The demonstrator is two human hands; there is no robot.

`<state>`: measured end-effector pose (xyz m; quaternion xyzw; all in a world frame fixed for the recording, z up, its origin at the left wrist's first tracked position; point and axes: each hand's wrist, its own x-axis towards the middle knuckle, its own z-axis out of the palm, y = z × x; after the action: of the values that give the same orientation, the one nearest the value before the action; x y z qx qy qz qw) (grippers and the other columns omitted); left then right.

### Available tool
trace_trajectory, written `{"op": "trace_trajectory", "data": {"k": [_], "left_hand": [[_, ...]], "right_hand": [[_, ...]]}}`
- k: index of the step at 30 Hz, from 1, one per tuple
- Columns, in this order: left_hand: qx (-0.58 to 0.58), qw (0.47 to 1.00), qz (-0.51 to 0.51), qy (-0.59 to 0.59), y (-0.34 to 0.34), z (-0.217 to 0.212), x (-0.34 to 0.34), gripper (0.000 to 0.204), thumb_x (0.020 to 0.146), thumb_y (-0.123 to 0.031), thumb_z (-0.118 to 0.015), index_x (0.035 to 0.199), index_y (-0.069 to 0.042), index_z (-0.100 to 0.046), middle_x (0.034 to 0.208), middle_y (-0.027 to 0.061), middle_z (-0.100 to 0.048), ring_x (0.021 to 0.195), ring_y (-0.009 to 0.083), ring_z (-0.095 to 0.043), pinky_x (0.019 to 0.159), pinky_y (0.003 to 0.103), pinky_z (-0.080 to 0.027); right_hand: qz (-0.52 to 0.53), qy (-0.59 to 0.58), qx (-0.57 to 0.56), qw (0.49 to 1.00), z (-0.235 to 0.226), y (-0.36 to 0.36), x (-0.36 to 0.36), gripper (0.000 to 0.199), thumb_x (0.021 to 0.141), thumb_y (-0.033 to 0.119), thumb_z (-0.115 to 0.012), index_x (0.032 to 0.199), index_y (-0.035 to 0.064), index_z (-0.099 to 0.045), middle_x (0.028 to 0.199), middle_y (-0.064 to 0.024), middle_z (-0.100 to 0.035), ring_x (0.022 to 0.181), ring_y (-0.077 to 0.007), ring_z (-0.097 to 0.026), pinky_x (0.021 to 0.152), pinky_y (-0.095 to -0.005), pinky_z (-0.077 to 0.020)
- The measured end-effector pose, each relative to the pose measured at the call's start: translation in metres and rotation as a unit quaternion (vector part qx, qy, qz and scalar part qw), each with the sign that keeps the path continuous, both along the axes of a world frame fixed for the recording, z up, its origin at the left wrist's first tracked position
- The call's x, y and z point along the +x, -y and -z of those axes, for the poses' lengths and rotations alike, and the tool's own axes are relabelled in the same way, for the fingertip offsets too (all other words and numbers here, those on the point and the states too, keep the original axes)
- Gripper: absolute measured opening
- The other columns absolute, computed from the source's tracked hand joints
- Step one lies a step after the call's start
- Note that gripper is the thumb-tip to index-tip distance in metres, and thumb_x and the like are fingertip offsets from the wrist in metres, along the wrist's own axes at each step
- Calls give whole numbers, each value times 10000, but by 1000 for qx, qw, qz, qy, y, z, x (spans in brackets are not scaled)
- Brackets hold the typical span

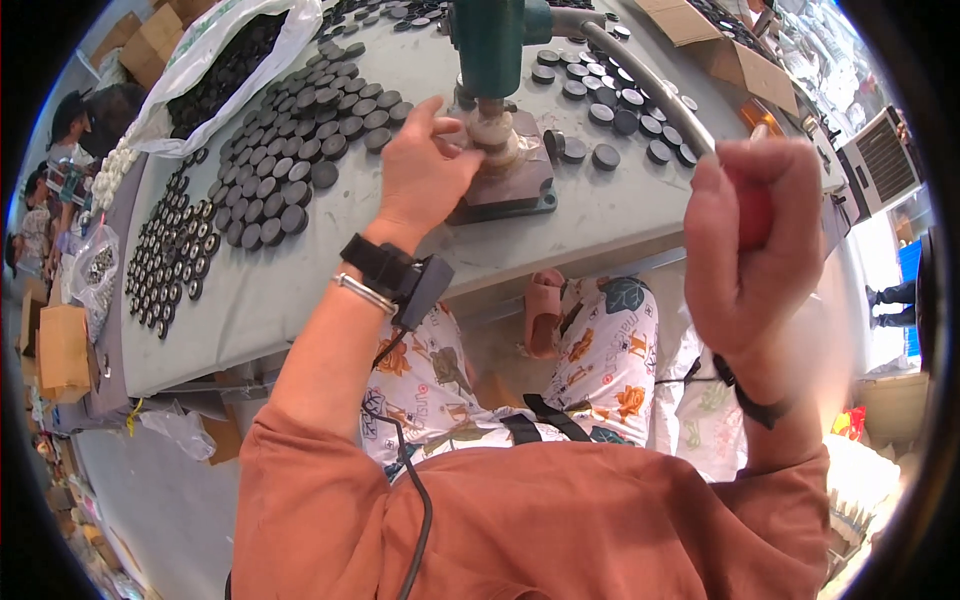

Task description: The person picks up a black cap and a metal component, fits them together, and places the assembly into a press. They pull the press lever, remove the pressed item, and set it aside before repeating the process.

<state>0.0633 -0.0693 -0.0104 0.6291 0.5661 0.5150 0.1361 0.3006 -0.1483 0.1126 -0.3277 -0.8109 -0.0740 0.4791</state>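
A green hand press (490,50) stands at the far middle of the table, its ram coming down on a pale round fixture (497,150) above a dark metal base (510,192). My left hand (425,180) is at the left side of that fixture, fingers apart, with no part visibly held. Whether its fingertips touch the fixture I cannot tell. The long metal lever (650,85) runs from the press toward my right hand (755,260). That hand, slightly blurred, is wrapped around the red knob (752,212) at the lever's end.
Many black round caps (300,150) lie left of the press, and more caps (620,110) lie to its right. Small ringed parts (175,245) cover the table's left edge. A white bag (225,65) of black parts and a cardboard box (690,25) stand behind.
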Motion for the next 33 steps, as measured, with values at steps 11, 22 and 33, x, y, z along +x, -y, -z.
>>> {"op": "trace_trajectory", "data": {"k": [11,22,33], "left_hand": [[-152,909,-182,-344,-16,3,-68,408,772,-302,-682,1054,-18,-602,1037,164,-616,1001,324,-589,834,413,-481],[-138,986,-44,-82,1,-16,-39,533,772,-194,-709,1203,23,-482,1007,130,-622,875,203,-624,780,312,-505],[-44,998,47,-26,-1,-8,8,675,714,-143,-767,1252,65,-416,911,110,-651,740,116,-598,685,246,-499]], "right_hand": [[-52,-94,-47,993,43,3,-1,213,772,-26,-619,943,-7,-493,622,-60,-500,524,-127,-490,470,-230,-388],[0,-126,21,992,-80,-46,-29,195,844,74,-468,655,38,-502,488,20,-434,365,-42,-376,308,-196,-278],[-79,4,35,996,-98,-73,-12,348,813,78,-463,467,78,-420,437,41,-358,355,-40,-275,341,-227,-193]]}}
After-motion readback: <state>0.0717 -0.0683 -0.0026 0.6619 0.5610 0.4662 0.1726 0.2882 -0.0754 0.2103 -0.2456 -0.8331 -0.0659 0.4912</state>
